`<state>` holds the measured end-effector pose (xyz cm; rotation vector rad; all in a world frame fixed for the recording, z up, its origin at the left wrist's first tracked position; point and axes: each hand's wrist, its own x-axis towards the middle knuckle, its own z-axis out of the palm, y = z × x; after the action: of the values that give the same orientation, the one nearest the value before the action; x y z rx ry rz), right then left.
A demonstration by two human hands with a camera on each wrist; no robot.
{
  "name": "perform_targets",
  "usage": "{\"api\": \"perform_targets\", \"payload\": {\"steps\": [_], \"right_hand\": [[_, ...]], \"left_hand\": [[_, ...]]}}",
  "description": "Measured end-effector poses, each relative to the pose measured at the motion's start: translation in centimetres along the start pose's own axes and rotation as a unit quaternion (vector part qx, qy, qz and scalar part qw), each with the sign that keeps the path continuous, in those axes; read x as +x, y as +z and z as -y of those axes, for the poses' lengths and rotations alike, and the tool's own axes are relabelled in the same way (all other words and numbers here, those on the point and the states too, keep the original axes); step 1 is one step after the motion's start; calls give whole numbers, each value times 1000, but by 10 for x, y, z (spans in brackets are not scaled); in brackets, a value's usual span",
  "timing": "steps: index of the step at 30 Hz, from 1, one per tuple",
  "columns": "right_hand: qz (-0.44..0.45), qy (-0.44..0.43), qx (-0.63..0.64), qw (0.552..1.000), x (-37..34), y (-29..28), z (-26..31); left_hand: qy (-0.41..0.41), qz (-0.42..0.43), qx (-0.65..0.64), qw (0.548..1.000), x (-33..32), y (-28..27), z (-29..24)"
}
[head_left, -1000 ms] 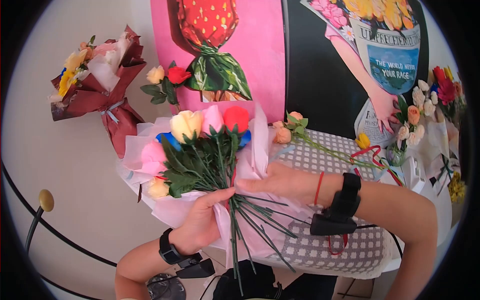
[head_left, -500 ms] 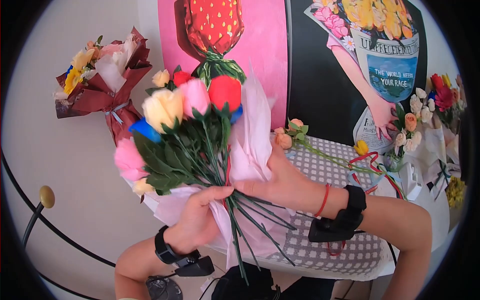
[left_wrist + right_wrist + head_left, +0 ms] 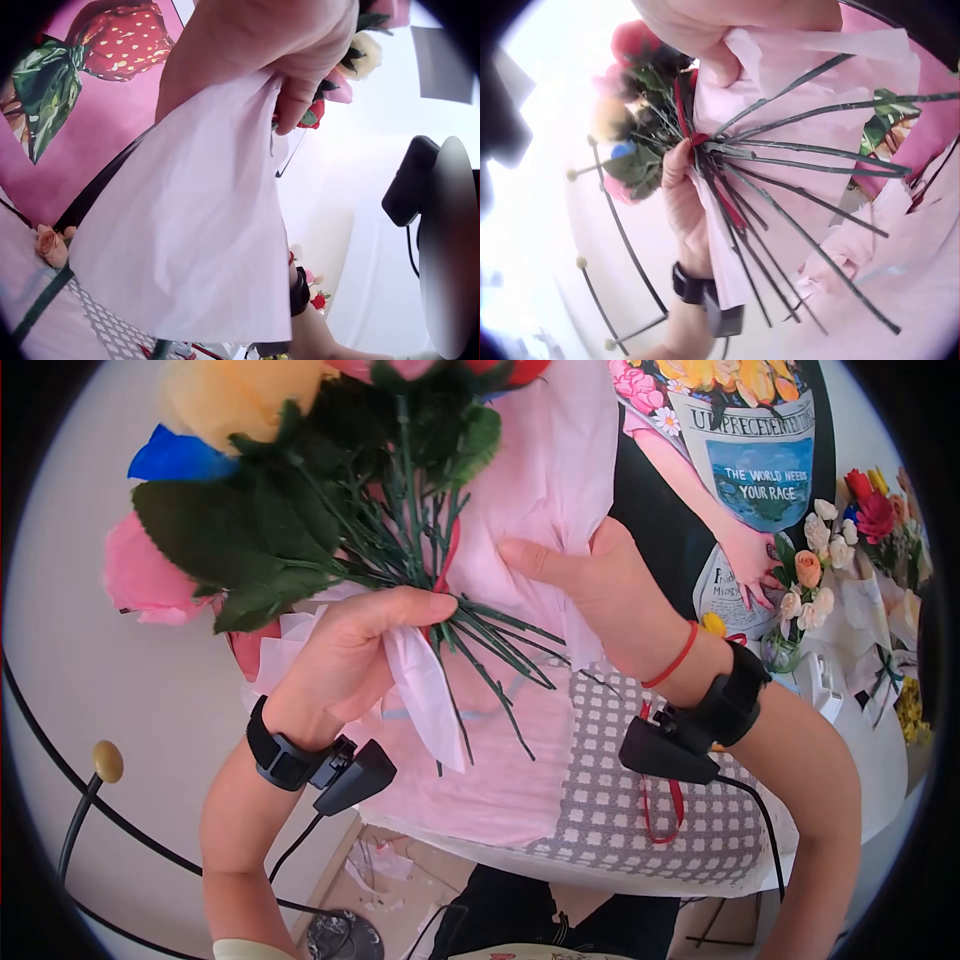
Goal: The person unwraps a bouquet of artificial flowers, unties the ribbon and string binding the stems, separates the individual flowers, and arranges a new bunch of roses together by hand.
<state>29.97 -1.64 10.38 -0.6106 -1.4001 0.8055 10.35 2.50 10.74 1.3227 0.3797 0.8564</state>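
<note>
A bouquet of artificial flowers is held up close to the head camera, with a cream rose (image 3: 235,400), a pink rose (image 3: 150,570) and green leaves. My left hand (image 3: 345,650) grips the bundle where the green stems (image 3: 495,645) cross, thumb across them. A red ribbon (image 3: 697,139) circles this crossing in the right wrist view. My right hand (image 3: 620,600) pinches the pale pink paper (image 3: 520,490) just right of the stems. In the left wrist view a white-pink paper flap (image 3: 195,217) hangs below my left hand (image 3: 259,45).
Pink paper (image 3: 480,770) lies over the checked cloth (image 3: 640,800) on the table, with a red ribbon (image 3: 662,810) near it. At the right stand a small flower vase (image 3: 780,652) and wrapped bouquets (image 3: 880,600). A painting (image 3: 765,470) leans behind.
The bouquet has risen towards the head camera, with both hands higher. My right thumb has come away from the stems onto the paper, and the pink paper on the table shows more.
</note>
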Motion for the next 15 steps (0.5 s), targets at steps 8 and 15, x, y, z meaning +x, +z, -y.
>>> {"api": "perform_targets", "payload": {"steps": [8, 15], "right_hand": [[-37, -102, -94, 990, -8, 0, -21], [31, -42, -149, 988, -17, -17, -18]], "left_hand": [[-1, -5, 2, 1000, 15, 27, 20], [-32, 95, 27, 995, 35, 17, 37]]}}
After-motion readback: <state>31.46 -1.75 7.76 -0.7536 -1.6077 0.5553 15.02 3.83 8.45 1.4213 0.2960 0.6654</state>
